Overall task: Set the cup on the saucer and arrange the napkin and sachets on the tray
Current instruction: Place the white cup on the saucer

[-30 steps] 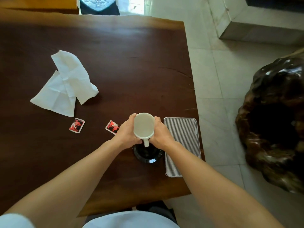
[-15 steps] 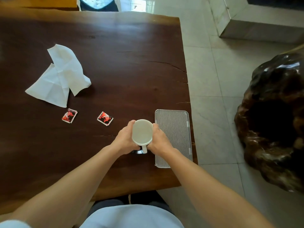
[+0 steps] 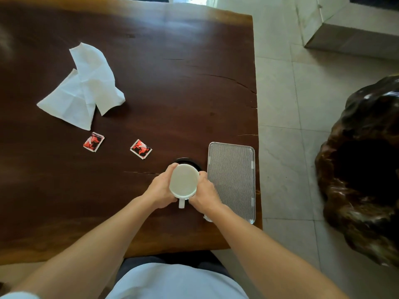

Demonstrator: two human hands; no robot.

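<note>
I hold a white cup (image 3: pixel 184 180) between both hands, its handle pointing toward me. My left hand (image 3: pixel 160 189) wraps its left side and my right hand (image 3: pixel 203 193) wraps its right side. Under the cup sits a black saucer (image 3: pixel 187 161), of which only the far rim shows; I cannot tell whether the cup touches it. A ribbed silver tray (image 3: pixel 232 182) lies just right of my right hand, at the table's edge. Two red sachets (image 3: pixel 93 142) (image 3: pixel 141 149) lie to the left on the table. A crumpled white napkin (image 3: pixel 83 87) lies farther left and back.
The dark wooden table (image 3: pixel 172 72) ends at its right edge just past the tray, with tiled floor (image 3: pixel 287 104) beyond. A large dark glossy stump-like object (image 3: pixel 364 169) stands on the floor at the right.
The cup in both hands has come down over the saucer, which now shows only at its far rim. My head has shifted, so the table sits differently in view.
</note>
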